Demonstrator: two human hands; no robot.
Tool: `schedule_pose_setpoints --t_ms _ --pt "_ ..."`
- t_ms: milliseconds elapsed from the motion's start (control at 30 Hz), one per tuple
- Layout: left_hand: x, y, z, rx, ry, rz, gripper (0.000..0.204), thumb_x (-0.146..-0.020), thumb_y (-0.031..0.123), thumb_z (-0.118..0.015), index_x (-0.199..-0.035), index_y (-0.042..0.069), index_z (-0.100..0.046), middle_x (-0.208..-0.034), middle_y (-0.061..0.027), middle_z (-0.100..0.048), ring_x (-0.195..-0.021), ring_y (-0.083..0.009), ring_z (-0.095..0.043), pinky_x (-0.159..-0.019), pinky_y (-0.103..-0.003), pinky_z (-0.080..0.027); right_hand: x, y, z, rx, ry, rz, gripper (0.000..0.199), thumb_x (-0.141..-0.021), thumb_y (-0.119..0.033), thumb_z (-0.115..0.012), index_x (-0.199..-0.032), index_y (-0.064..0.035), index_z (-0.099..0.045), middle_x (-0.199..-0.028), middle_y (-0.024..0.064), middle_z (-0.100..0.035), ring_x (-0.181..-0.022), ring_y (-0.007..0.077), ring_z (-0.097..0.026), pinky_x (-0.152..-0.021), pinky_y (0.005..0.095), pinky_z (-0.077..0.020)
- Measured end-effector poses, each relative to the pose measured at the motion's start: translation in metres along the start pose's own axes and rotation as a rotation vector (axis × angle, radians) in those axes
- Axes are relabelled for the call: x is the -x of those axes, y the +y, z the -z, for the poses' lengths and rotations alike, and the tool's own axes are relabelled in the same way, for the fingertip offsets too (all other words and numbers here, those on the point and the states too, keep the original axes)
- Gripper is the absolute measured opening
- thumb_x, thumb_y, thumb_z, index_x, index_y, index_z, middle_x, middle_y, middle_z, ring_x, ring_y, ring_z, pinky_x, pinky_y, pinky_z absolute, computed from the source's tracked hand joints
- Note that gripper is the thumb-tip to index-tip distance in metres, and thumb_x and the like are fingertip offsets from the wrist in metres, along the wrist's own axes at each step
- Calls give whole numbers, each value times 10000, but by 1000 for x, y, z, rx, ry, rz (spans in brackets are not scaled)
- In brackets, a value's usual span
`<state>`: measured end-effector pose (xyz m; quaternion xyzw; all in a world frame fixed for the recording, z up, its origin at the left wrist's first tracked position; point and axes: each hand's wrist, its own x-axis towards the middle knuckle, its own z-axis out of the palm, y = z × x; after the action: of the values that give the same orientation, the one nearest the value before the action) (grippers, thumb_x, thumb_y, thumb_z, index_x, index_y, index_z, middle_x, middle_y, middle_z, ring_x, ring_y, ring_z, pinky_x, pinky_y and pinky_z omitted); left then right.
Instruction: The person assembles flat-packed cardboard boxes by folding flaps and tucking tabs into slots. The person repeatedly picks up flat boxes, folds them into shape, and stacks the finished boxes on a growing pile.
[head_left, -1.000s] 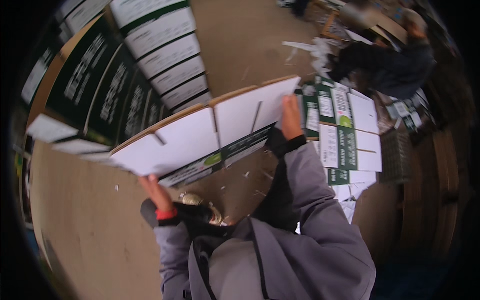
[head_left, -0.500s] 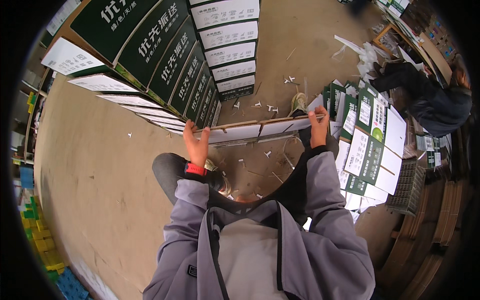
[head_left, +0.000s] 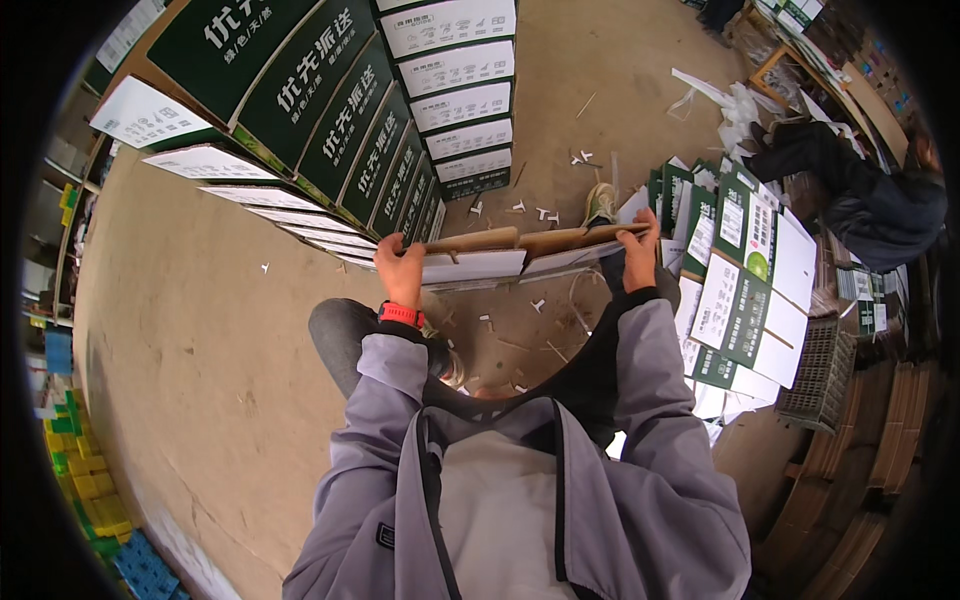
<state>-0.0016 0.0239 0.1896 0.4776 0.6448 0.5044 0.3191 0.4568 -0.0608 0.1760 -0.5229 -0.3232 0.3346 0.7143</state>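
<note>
A partly flattened cardboard carton (head_left: 480, 264), white outside and brown inside, stands on edge between my knees. My left hand (head_left: 400, 268), with a red band at its wrist, is closed on the carton's left end, fingers curled over the top edge. At the other end my right hand (head_left: 638, 258) pinches the upper corner, its thumb on the near side and the fingers behind. A narrow gap shows between the near and far top flaps. The carton's lower part is hard to make out.
Green-and-white cartons (head_left: 340, 120) are stacked high at the front left. Flattened cartons (head_left: 745, 270) lie in a pile on my right, beside a grey plastic crate (head_left: 815, 375). Another person (head_left: 870, 200) sits beyond them. Small white scraps (head_left: 540, 306) litter the floor.
The carton's top flaps have spread apart and more brown inside shows. My left hand has shifted slightly right and curled over the edge; my right hand has stayed at its corner.
</note>
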Motion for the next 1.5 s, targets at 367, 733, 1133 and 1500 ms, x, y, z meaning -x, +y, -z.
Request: schedule_pose_setpoints --t_ms 367,733,1133,1500 --pt "98 53 7 -384 -305 -258 308 -983 249 -767 -1150 -6 -717 -1042 -218 -775 -939 -409 -748 -851 -470 -586 -8 -8 -73 105 -411 -136 800 -898 -31 -632 -1663 -50 -399 -1573 133 -521 -1438 289 -512 -1221 361 -385" --pt "57 80 42 -472 -652 -954 513 -974 130 -696 -1484 94 -648 -1529 -219 -599 -1388 -446 -588 -1154 -532 -493 37 -104 -34 1181 -884 715 286 -970 -414 -724 -1095 -170 -810 -1499 96 -636 -1527 358 -451 -1271 683 -258" --pt "30 102 -60 -406 -1237 -1543 253 -798 305 -756 -690 78 -724 -731 -83 -667 -726 -277 -573 -837 -439 -460 37 -79 -97 1396 -1516 863 571 -1013 -492 -581 -606 -131 -757 -624 75 -711 -614 317 -638 -879 491 -463" --pt "64 4 -89 -917 -1044 -1089 632 -999 353 -695 -1542 65 -550 -1649 -187 -472 -1612 -366 -326 -1329 -638 -126 74 8 -71 1302 -638 454 952 -886 -528 -798 -1599 -5 -447 -1673 228 -425 -1607 357 -333 -1296 608 -221"
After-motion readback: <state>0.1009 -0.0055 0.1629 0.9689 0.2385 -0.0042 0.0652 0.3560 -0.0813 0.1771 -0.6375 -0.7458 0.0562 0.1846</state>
